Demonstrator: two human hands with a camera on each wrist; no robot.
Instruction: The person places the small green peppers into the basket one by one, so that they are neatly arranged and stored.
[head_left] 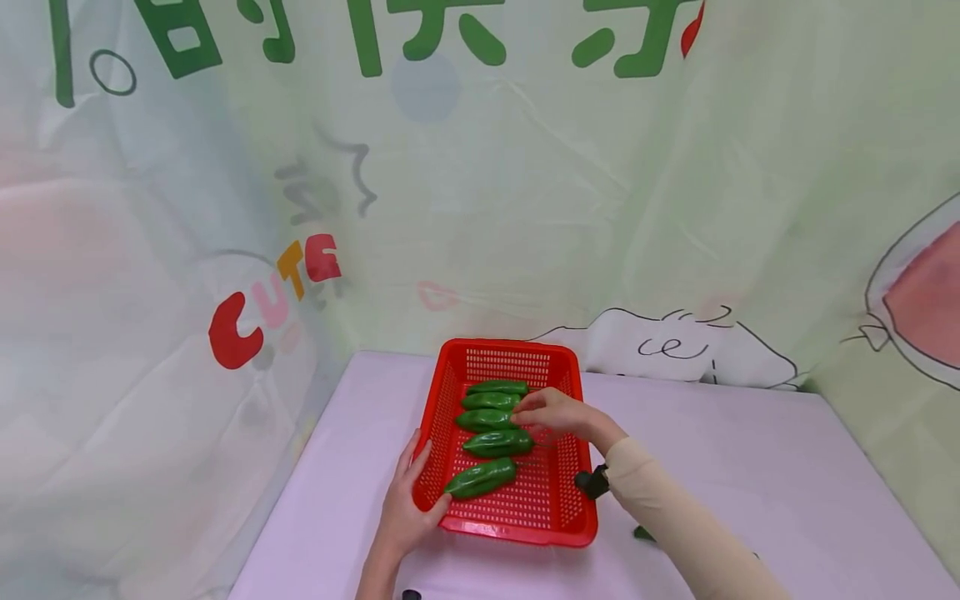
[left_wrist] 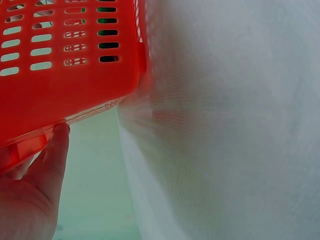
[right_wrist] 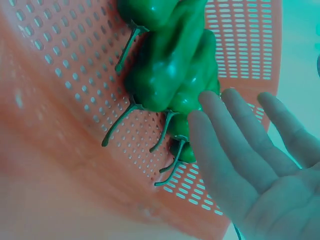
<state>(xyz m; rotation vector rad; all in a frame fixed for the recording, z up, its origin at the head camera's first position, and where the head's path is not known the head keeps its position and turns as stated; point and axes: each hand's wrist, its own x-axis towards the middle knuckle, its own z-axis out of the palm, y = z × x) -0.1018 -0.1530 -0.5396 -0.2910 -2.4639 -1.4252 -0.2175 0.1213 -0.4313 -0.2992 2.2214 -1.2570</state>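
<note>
A red plastic basket point(head_left: 510, 527) with slotted walls holds several green peppers point(head_left: 482, 478) lying in a column, their stems toward the right. My left hand point(head_left: 405, 508) grips the basket's near left corner, the thumb over the rim and the fingers along the outer side. In the left wrist view that hand point(left_wrist: 37, 185) is at the basket's rim, partly cut off by the frame. My right hand point(head_left: 557, 412) is over the basket, beside the stem ends of the farther peppers. The right wrist view shows its fingers point(right_wrist: 220, 132) extended close to the peppers point(right_wrist: 160, 75); contact is unclear.
The basket is on a pale table point(head_left: 720, 450). A green piece point(head_left: 643, 533) lies on the table right of the basket, mostly hidden by the right sleeve point(head_left: 675, 508). A printed cloth point(head_left: 480, 208) hangs behind and at the sides.
</note>
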